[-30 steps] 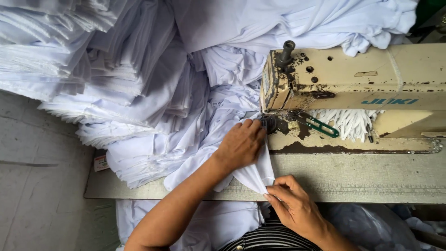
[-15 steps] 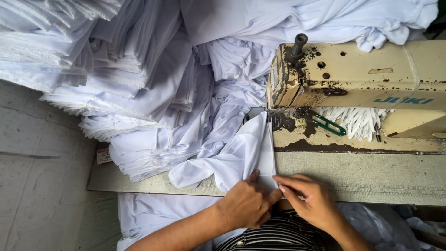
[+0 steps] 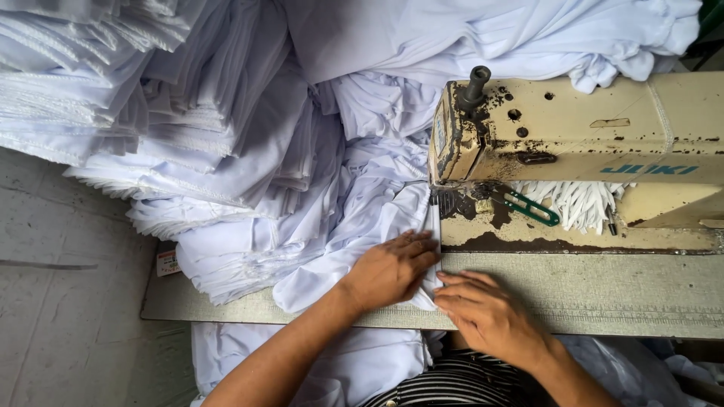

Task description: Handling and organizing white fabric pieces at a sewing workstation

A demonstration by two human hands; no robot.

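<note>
I count one sewing machine (image 3: 573,143), one green thread snipper (image 3: 532,209), one bundle of white strips (image 3: 577,203), and two hands of mine: left hand (image 3: 392,269), right hand (image 3: 486,316).
</note>
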